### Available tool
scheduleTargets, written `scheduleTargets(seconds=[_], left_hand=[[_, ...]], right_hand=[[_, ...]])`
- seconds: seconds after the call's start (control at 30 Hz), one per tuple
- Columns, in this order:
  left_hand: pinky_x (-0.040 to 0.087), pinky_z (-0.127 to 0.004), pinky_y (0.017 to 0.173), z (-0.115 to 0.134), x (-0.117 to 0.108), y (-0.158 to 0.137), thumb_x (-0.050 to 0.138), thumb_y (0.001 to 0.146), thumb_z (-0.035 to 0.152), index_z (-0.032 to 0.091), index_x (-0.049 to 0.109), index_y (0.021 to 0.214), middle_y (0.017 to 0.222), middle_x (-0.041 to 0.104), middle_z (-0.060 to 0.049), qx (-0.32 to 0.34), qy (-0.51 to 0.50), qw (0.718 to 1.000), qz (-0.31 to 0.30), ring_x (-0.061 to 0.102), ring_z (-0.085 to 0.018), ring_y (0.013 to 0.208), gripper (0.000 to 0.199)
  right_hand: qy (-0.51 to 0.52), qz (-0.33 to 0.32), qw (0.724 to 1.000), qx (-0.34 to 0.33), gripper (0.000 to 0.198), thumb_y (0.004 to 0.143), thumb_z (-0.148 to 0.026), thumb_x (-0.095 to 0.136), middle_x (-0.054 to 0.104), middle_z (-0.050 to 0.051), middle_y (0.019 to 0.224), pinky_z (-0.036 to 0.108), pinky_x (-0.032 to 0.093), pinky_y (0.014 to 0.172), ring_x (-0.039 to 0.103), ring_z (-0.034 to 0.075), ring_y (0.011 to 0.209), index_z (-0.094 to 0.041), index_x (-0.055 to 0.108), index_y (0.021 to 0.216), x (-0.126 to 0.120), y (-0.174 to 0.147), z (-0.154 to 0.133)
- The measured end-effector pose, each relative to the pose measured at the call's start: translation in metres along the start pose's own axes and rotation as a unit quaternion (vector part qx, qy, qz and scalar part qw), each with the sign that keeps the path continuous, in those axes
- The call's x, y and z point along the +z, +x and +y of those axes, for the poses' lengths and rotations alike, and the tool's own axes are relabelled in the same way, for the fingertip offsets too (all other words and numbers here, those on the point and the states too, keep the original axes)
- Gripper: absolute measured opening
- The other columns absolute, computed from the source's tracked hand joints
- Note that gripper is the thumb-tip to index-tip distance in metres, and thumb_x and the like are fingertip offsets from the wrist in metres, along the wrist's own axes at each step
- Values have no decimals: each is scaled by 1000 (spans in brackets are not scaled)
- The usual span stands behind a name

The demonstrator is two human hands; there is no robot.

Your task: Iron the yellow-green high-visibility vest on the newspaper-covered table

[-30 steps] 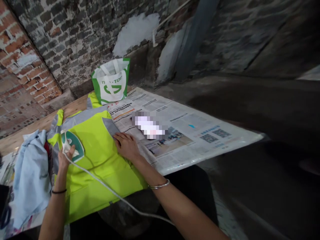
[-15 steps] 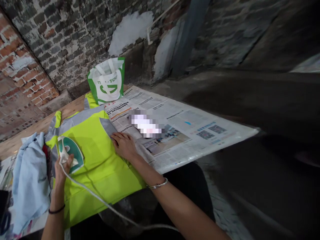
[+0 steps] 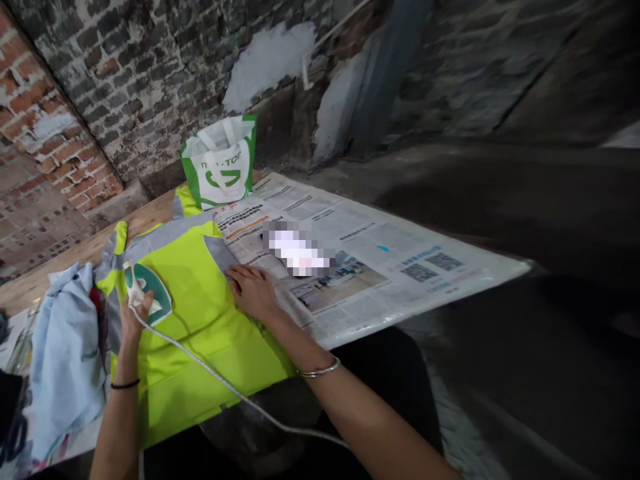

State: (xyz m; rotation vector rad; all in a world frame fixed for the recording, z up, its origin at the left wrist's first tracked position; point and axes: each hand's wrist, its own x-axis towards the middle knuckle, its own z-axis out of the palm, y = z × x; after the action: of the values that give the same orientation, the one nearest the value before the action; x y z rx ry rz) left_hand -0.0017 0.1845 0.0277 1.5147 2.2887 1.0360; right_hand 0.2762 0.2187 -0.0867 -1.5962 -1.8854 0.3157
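A yellow-green safety vest (image 3: 185, 280) with grey bands lies spread on the table. On its left part rests a green and white clothes iron (image 3: 156, 293), and my left hand (image 3: 136, 312) is closed around the handle. The iron's cord (image 3: 215, 373) runs from its rear across the vest toward my right forearm. My right hand (image 3: 254, 291) lies with stretched fingers on the vest's right edge, beside the grey band, holding nothing. Close to these fingers, on newspaper, lies a phone-like object (image 3: 299, 252), blurred out.
Newspaper (image 3: 350, 207) under a clear sheet covers the table's right side. A green and white bag (image 3: 223, 167) stands at the back. Light blue cloth (image 3: 67, 353) lies on the left. Beyond the table is a brick wall (image 3: 150, 87).
My left hand has slid the iron a little farther from me over the vest. My right hand stays at the vest's edge. The view has shifted slightly.
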Motion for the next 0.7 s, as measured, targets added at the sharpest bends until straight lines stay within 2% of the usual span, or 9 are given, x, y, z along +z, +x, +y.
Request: scheduleTargets(seconds=[0.1,0.17,0.27,0.4,0.5,0.6,0.7], left_hand=[[58,-46,87,10,7,11,73,82,37,18,73,97,81,75,-8,-7,3,1000,17,73,-33,95,24],[58,-44,84,12,5,8,74,80,40,20,72,91,79,74,-8,-6,0,1000,12,73,-33,92,23],[59,-42,78,7,-4,-13,74,77,44,22,72,87,76,73,-6,2,-6,1000,-8,72,-31,84,25],[59,-39,71,-3,-15,-52,72,73,48,23,75,98,78,75,-5,16,-21,999,-38,71,-28,75,35],[61,-39,69,-7,-14,-71,73,71,53,23,77,103,83,77,-6,31,-45,997,-50,72,-27,74,44],[61,-38,68,-1,-5,-65,76,72,48,22,77,108,86,78,-7,32,-72,995,-52,72,-26,74,44],[61,-35,71,14,10,-38,77,74,38,20,76,113,89,79,-7,33,-94,994,-51,73,-26,79,43]], right_hand=[[3,2,1000,-4,40,102,-19,48,68,9,147,44,36,111,55,29,138,-20,73,134,0,1,-1],[4,4,1000,-2,40,102,-19,48,68,9,147,44,36,112,55,29,138,-21,74,133,0,2,-2],[11,8,1000,-3,39,103,-20,48,68,9,146,44,36,111,54,29,138,-21,74,132,1,4,-1],[12,11,1000,-2,39,103,-21,48,68,9,147,45,35,112,53,29,138,-21,74,132,2,5,-1],[9,8,1000,1,40,104,-21,47,67,9,148,44,34,113,53,29,139,-20,73,133,2,4,-1],[10,1,1000,3,40,104,-21,47,67,9,148,44,34,113,52,29,139,-20,73,134,1,3,-1],[10,-3,1000,9,41,103,-20,48,67,9,149,45,34,114,52,29,140,-20,73,134,0,3,-1]])
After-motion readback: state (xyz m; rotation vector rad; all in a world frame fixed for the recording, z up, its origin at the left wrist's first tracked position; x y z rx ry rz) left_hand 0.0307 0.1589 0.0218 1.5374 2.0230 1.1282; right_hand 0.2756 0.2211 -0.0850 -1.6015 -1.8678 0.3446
